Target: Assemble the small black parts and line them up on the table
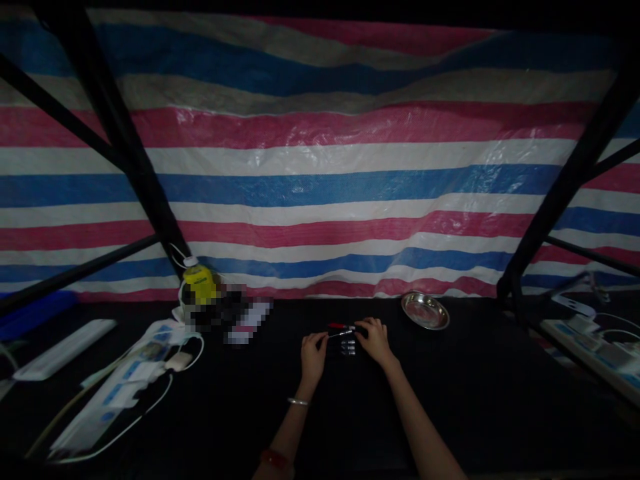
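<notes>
My left hand (313,352) pinches one end of a slim pen-like rod (341,334) with a silvery right part. On the other side, my right hand (375,339) has its fingers bent together by the rod's silvery end; what lies between its fingertips is too small to make out. Just beyond the rod is a red pen-like piece (339,326) with a silvery end. Several small silvery pieces (349,347) lie in a row on the black table between my hands; their darker parts blend into the tabletop.
A round metal dish (425,311) stands at the back right. At the left are a power strip (107,403) with cables, a yellow bottle (200,281) and a blurred flat item (250,322). Black frame posts (540,220) rise before a striped sheet (320,187).
</notes>
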Demonstrator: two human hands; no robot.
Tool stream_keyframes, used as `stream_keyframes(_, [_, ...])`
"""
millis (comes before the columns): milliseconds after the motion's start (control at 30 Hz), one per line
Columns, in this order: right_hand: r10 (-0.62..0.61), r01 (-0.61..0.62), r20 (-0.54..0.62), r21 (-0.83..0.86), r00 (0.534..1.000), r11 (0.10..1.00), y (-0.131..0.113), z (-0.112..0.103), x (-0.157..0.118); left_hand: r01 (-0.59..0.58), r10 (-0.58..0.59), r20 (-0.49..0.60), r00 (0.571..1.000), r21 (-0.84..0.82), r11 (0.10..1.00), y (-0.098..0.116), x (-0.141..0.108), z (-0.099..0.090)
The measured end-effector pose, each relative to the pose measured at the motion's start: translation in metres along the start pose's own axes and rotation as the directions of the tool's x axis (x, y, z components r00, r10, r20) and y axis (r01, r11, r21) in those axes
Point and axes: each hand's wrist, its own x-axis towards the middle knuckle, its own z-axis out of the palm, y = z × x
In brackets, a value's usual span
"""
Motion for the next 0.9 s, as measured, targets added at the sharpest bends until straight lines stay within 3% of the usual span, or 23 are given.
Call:
stream_keyframes(133, [0.059,-0.055,0.08,-0.051,0.995,0.997,-0.002,0.0,0.004,0.002,-0.003,0.015,1.0,0.028,1.0,0.001,0.0,0.0])
stream_keyframes(267, [0.088,-0.087,0.056,-0.025,0.995,0.996,-0.004,0.002,0.005,0.018,-0.018,0.005,1.0,0.042,0.999,0.002,0.0,-0.001])
stream_keyframes(367, [0.066,-0.064,-0.027,0.08,0.997,0.995,-0.001,0.006,0.004,0.02,-0.019,-0.017,1.0,0.028,0.999,0.002,0.0,-0.001])
stream_keyframes(500, [0.115,0.01,-0.27,0.423,0.956,0.906,0.001,0.012,0.005,0.032,-0.033,-0.063,0.997,-0.012,0.999,0.002,0.0,-0.001])
stream_keyframes(600, [0.319,0.018,-0.308,0.744,0.896,0.668,0.0,0.013,0.005,0.036,-0.037,-0.071,0.997,-0.022,0.999,0.004,0.0,-0.002])
stream_keyframes(700, [0.475,-0.041,-0.09,0.965,0.875,0.259,0.0,0.012,0.004,0.051,-0.053,-0.063,0.997,-0.029,0.998,0.005,0.0,-0.003])
stream_keyframes(800, [0.472,-0.091,0.126,0.991,0.873,-0.098,0.001,0.012,0.001,0.069,-0.072,-0.065,0.995,-0.049,0.996,0.006,0.0,-0.003])
stream_keyframes(900, [0.419,-0.106,0.207,0.962,0.884,-0.25,0.002,0.011,0.0,0.092,-0.097,-0.057,0.994,-0.072,0.993,0.005,0.0,-0.003])
